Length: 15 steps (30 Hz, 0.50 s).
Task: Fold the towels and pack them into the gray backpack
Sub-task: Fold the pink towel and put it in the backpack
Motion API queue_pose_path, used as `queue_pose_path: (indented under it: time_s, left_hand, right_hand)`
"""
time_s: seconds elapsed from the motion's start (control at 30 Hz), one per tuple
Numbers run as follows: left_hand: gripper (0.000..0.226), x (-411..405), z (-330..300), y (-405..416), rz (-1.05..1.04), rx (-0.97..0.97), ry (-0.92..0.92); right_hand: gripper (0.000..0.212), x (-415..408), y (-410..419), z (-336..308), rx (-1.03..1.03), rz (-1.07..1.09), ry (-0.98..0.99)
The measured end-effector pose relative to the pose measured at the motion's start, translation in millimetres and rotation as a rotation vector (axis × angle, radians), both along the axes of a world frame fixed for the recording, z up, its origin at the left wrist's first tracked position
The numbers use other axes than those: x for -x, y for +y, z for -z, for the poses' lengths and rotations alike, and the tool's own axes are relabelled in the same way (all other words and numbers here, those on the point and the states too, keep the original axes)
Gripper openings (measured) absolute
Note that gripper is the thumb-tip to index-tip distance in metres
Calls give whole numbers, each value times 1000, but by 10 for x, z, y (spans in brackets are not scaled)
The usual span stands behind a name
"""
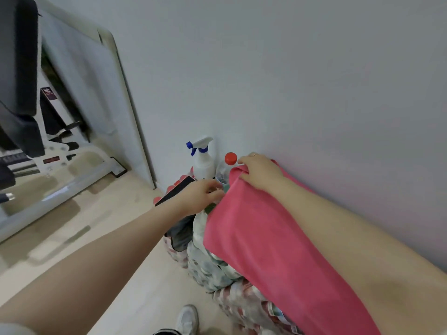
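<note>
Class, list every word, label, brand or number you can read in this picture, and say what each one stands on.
None can be read.
Dark sticker on the exercise machine: blurred.
Red plate on the machine's white frame: blurred.
Red-capped bottle: its label is partly hidden by the pink towel.
Packs of bottles under the towel: print too small.
Spray bottle: no print shows.

Bare forearms, a ring (254, 154), white sneaker (187, 319).

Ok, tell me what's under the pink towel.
The pink towel lies over shrink-wrapped packs of bottles, which show at its left and lower edges. Both hands, left and right, grip its far end. Whatever lies beneath its middle is covered.
</note>
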<state>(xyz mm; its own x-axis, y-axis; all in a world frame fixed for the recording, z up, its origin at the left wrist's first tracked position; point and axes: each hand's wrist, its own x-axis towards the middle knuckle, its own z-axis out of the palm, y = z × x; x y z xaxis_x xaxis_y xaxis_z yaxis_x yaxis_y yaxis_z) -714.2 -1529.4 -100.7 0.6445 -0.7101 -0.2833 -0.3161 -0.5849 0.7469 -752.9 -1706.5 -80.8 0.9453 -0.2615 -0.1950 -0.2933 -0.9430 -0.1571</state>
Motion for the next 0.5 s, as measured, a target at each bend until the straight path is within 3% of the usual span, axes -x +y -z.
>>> queue_pose_path:
  time_s: [0.13,0.3,0.43,0.5]
  left_hand:
    - [37,-171,14,-202,19,119,109]
    - [14,-233,-62,-477,15,249,272]
    - [28,-187,-193,-588,-2,424,602]
    - [30,-187,-228,-569,12,413,665]
  right_hand:
    - [23,-64,-30,-88,89,-27,-34]
    - [25,-28,-132,-351,-186,81,-317]
    - [25,59,-251,-480,-264,173,-442]
    - [25,72,-303,-526,-291,196,-505]
